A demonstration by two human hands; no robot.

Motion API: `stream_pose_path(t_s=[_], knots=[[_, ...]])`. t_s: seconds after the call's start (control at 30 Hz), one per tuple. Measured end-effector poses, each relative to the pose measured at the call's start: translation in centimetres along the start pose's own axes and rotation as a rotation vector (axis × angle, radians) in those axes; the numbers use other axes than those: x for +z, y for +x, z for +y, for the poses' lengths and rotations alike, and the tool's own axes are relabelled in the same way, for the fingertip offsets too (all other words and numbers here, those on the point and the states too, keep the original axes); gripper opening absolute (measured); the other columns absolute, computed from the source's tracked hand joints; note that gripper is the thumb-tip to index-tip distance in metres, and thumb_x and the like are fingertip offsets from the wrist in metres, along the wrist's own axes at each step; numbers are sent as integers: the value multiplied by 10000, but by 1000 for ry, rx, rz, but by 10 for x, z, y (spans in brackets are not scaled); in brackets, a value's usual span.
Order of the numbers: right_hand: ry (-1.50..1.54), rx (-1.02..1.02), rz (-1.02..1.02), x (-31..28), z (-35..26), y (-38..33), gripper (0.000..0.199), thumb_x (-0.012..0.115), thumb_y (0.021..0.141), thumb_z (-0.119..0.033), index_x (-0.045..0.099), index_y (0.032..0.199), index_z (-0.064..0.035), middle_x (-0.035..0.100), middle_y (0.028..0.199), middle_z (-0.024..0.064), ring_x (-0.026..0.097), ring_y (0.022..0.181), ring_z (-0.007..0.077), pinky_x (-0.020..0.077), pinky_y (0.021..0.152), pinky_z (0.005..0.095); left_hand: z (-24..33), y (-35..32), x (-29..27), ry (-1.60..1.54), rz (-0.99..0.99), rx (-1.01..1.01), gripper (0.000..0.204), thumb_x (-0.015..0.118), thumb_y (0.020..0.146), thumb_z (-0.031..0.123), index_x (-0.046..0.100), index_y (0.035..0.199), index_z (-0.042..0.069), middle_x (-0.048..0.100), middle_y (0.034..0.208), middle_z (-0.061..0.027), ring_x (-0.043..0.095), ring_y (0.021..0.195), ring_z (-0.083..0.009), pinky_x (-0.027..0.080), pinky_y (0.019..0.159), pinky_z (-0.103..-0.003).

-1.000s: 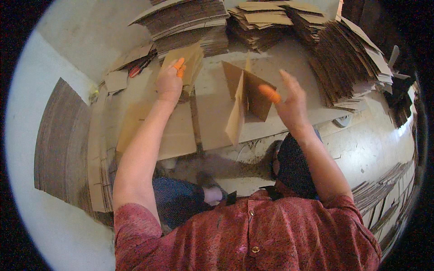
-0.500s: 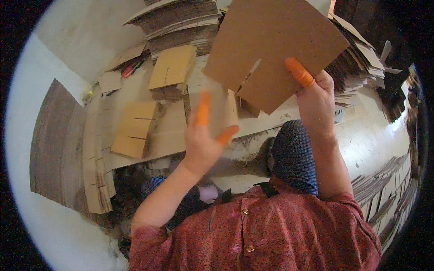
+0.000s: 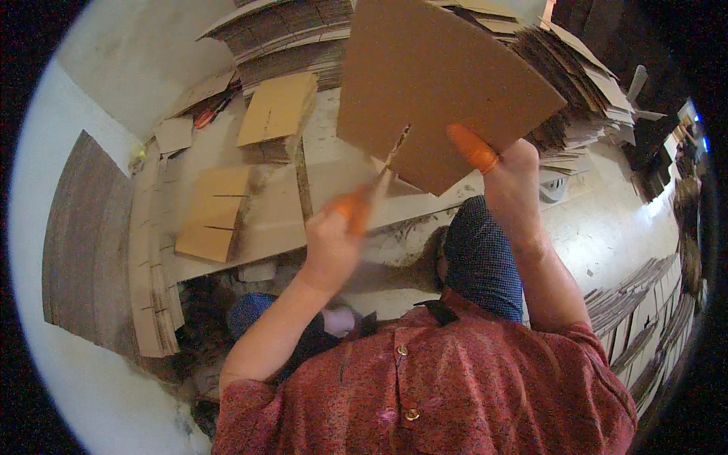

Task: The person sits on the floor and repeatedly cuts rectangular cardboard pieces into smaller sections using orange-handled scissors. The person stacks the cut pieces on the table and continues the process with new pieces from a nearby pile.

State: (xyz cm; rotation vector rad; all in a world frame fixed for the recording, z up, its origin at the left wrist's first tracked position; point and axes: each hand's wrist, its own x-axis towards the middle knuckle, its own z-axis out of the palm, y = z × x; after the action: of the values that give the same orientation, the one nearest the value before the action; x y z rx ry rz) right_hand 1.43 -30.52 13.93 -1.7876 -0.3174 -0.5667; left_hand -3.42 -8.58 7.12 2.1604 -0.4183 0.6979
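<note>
My right hand (image 3: 512, 174) grips a brown cardboard sheet (image 3: 447, 83) by its lower right edge, with an orange-covered thumb across the face. The sheet is held up and tilted above the table. A narrow slot with a rough edge runs in from its lower left edge. At the mouth of this slot, my left hand (image 3: 334, 235) is closed, its orange-covered thumb and finger pinched together. Between them a thin cardboard strip (image 3: 384, 179) seems to be held, though motion blurs it. The right hand's other fingers are hidden behind the sheet.
On the pale table (image 3: 265, 220) lie a slotted cardboard stack (image 3: 214, 212) and another small stack (image 3: 277, 112). Tall piles of cardboard (image 3: 284, 42) stand behind, with more sheets (image 3: 584, 83) at the right. Red-handled scissors or pliers (image 3: 206, 115) lie at the far left. Cardboard bundles (image 3: 644, 318) rest lower right.
My left hand's spread fingers have closed into a pinch at the slot. The light strip within the slot has come away toward that hand. The sheet and right hand have shifted slightly left.
</note>
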Motion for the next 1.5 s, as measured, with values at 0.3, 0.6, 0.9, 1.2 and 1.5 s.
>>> stream_pose_path(t_s=[0.3, 0.6, 0.9, 1.2, 1.5], knots=[[-164, 50, -284, 6, 16, -24, 113, 607, 792, -40, 654, 882, 12, 663, 795, 76, 573, 691, 145, 441, 639, 261, 8, -1, 3, -18, 32, 43, 224, 610, 736, -26, 617, 958, -2, 619, 818, -170, 618, 710, -299, 484, 600, -341], [-120, -62, -252, 26, 44, -38, 91, 619, 806, -46, 633, 879, 8, 645, 767, 113, 573, 681, 157, 447, 618, 293, 2, 1, 5, -110, 81, -31, 199, 600, 763, -23, 621, 960, -2, 632, 840, -156, 623, 719, -244, 484, 610, -314], [-204, -32, -372, 33, 77, -68, 182, 661, 779, -117, 618, 883, 25, 610, 760, 218, 607, 619, 276, 456, 552, 360, 7, 2, 5, -165, 2, -52, 338, 625, 798, 115, 568, 1112, 6, 611, 1013, -152, 597, 895, -238, 467, 759, -313], [8, 199, 24, -2, 38, 4, 471, 644, 814, -278, 514, 1158, 16, 549, 1166, 150, 540, 1038, 242, 437, 862, 331, 6, -1, 38, -914, -120, -237, 876, 207, 812, 709, 216, 1397, 57, 316, 1398, -80, 317, 1266, -194, 250, 1045, -357], [-145, 227, -589, -9, 11, -26, 302, 594, 783, -129, 544, 1051, 1, 604, 804, 59, 547, 759, 142, 462, 681, 289, 41, -27, 82, -897, -490, -89, 1027, 260, 736, 773, 69, 1410, 23, 145, 1460, -121, 135, 1343, -230, 127, 1086, -362]])
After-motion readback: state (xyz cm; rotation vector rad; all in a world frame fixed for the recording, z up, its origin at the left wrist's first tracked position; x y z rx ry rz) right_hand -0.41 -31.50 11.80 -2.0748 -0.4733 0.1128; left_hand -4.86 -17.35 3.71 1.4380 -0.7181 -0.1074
